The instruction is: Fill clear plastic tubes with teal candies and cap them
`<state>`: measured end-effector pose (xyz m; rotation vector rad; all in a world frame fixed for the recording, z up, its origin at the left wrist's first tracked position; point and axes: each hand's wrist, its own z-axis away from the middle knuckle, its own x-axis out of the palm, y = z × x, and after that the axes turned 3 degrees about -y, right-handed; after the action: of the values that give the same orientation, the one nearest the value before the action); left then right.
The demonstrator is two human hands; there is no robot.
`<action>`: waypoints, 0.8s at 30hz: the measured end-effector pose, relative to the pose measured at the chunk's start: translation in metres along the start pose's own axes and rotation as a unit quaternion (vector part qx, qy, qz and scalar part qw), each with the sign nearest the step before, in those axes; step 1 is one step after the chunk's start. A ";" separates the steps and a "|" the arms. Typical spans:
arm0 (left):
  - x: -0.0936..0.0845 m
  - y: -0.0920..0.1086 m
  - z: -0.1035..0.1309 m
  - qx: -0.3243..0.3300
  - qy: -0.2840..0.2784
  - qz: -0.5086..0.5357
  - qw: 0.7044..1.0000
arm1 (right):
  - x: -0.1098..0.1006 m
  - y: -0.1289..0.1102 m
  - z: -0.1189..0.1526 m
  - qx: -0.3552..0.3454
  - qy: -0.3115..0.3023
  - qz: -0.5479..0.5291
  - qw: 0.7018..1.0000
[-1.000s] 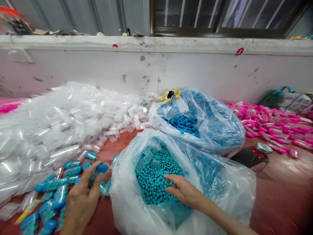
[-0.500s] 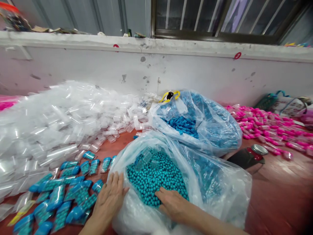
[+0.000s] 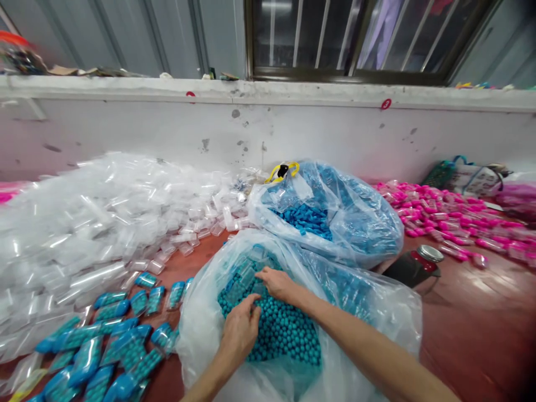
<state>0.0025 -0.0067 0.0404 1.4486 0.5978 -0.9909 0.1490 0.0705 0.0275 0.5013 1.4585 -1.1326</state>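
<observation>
A clear plastic bag [image 3: 196, 335] stands open and holds many teal beads [image 3: 288, 332], with a few clear containers [image 3: 259, 254] lying on top at the back. Over the beads is my left hand [image 3: 240, 326], its fingers curved and thumb apart, nothing visible between them. My right hand [image 3: 276, 283] reaches farther back, fingertips near the clear containers; whether it grips one is too small to tell. Filled containers with blue caps [image 3: 90, 354] lie left of the bag.
A large heap of clear containers [image 3: 104, 206] covers the left. Behind the bead bag sits a bag of blue caps [image 3: 360, 223]. To the right are a jar with a metal lid [image 3: 419, 265] and a pile of pink-capped containers [image 3: 452, 218] along the wall.
My left hand has moved right, from the bag's rim to above the beads. My right hand has moved back toward the clear containers. The view has shifted slightly.
</observation>
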 end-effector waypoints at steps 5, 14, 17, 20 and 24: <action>0.012 -0.017 -0.013 -0.029 0.017 0.026 0.999 | 0.015 0.011 -0.002 -0.015 -0.040 -0.037 0.998; 0.023 -0.014 -0.027 -0.031 -0.043 -0.080 0.995 | 0.011 0.014 -0.002 -0.019 -0.098 -0.029 0.995; 0.022 -0.011 -0.028 -0.039 -0.042 -0.101 0.993 | 0.012 0.011 0.004 -0.006 -0.076 -0.016 0.997; 0.022 -0.007 -0.023 -0.050 -0.040 -0.120 0.991 | 0.010 0.005 0.014 0.004 -0.055 -0.007 0.998; 0.023 -0.001 -0.014 0.002 0.046 -0.166 0.985 | 0.005 -0.005 0.032 0.002 -0.027 0.001 1.000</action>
<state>0.0162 0.0027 0.0193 1.4304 0.9278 -1.1875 0.1605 0.0394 0.0285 0.4719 1.4095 -1.1385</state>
